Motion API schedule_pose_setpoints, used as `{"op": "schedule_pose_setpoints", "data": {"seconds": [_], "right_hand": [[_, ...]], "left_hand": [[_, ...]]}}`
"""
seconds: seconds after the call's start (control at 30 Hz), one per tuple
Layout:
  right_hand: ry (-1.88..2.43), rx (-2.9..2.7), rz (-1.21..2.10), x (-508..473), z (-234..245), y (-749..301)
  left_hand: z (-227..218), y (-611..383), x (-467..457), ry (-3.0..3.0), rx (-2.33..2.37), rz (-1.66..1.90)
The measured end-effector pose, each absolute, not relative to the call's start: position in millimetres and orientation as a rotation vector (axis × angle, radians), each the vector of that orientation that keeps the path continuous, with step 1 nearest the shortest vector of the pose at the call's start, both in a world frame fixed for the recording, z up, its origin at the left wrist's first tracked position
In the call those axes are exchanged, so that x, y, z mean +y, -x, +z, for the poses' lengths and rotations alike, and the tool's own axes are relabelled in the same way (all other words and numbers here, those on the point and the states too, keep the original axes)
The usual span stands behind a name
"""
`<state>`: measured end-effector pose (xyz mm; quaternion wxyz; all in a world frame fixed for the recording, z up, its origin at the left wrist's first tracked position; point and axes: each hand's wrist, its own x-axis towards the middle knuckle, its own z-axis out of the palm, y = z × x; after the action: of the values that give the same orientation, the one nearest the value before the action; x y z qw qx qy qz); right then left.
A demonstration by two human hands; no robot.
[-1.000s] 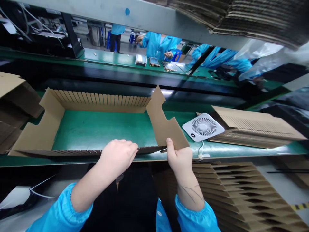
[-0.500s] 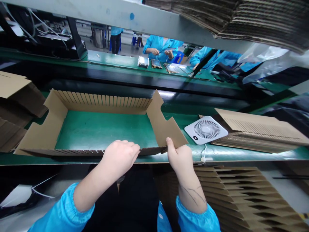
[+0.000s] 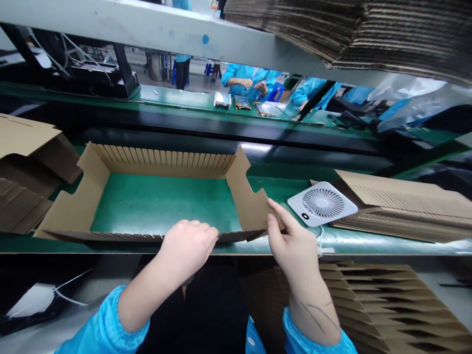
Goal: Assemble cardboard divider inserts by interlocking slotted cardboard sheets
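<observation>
A brown cardboard frame (image 3: 79, 199) stands on the green bench, with four walls and no bottom; the green surface shows through it. Comb-like slots run along its long walls, and its short end walls have notches. My left hand (image 3: 190, 246) is closed over the top edge of the near long wall, right of its middle. At the near right corner, my right hand (image 3: 293, 241) pinches the edge of the right end wall, thumb on the near side and index finger stretched along the outer side. Its other fingers are partly hidden.
Right of the frame, a white fan (image 3: 322, 203) with a cable lies against a stack of slotted cardboard sheets (image 3: 413, 206). Folded cardboard (image 3: 29, 137) sits at the left. More cardboard (image 3: 391, 305) is below the bench. A shelf beam (image 3: 147, 29) crosses overhead; co-workers sit beyond.
My right hand has shifted from a thumb-down grip on the corner to the outer edge of the end wall, which now stands more upright. My left hand keeps its hold.
</observation>
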<state>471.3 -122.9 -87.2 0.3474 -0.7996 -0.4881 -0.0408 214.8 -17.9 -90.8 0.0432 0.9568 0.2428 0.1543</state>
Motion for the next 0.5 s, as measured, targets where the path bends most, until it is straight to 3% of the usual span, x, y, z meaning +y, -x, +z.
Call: {"op": "schedule_pose_setpoints", "data": {"seconds": [0.33,0.5], "right_hand": [[2.147,-1.313,0.171,-122,-87,-482],[1.934,-1.002,0.326,-132,-114,-486]], "left_hand": [[-90,-218,-24,-2.891,0.778,0.451],[-62,-180,-29,-2.802,0.649,0.714]]}}
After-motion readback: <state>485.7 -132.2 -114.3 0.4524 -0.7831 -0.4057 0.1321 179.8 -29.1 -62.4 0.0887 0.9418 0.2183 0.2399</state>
